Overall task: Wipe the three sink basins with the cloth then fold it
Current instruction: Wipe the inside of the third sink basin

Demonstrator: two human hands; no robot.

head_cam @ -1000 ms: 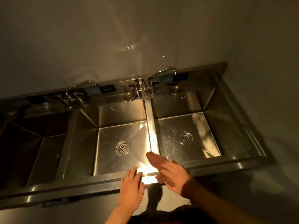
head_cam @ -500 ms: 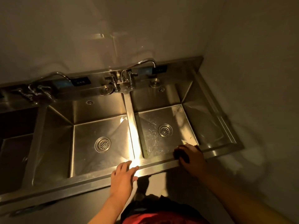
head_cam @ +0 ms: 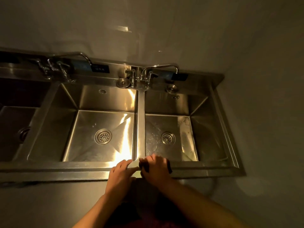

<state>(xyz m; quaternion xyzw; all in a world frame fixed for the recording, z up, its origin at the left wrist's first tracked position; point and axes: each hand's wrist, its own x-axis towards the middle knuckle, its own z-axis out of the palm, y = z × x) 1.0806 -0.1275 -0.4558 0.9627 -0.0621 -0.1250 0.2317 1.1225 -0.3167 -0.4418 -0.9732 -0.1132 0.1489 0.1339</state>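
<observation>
A steel sink unit holds three basins: the right basin point(head_cam: 181, 129) with water drops around its drain, the middle basin point(head_cam: 85, 129), and the dark left basin point(head_cam: 14, 122), partly cut off by the frame edge. My right hand point(head_cam: 158, 168) rests on the front rim point(head_cam: 65, 168) below the right basin, fingers curled over a dark cloth point(head_cam: 169, 168) that shows at both sides of the hand. My left hand point(head_cam: 120, 173) lies flat on the rim beside it, fingers spread, touching the divider's front end.
Two swivel faucets stand on the back ledge: one point(head_cam: 148, 74) above the divider point(head_cam: 141, 125) between middle and right basins, another point(head_cam: 62, 66) at the left. A wall point(head_cam: 271, 112) closes in on the right. Light is dim, with glare on the divider.
My right hand has slid left along the front rim with the dark cloth, from the right basin's front corner to beside my left hand. The view has swung right and closer.
</observation>
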